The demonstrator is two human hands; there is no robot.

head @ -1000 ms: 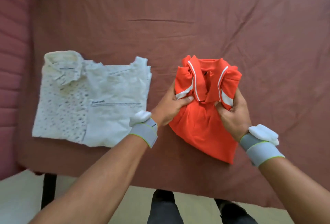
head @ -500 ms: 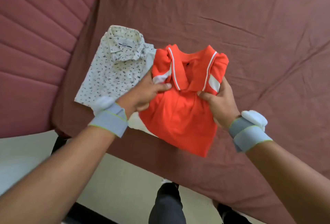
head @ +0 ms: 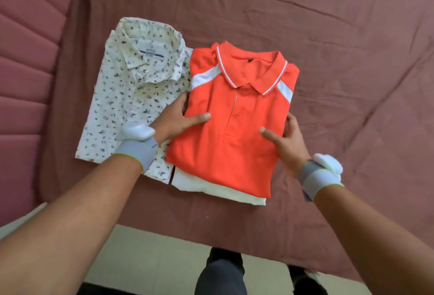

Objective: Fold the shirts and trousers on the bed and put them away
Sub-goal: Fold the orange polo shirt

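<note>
Orange polo now laid overlapping white shirt; both hands gripping edges.

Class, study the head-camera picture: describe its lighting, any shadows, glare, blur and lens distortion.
Head view: soft, even light with no glare; faint shadows sit under the orange polo shirt and the forearms. The wide lens bows the bed edge and stretches the arms at the bottom corners. The printed shirt looks slightly soft, its label unreadable; the left hand and right hand are fairly sharp.

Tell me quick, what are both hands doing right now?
Left hand: holding the left edge of the folded orange polo shirt.
Right hand: holding the same shirt's right edge.
</note>
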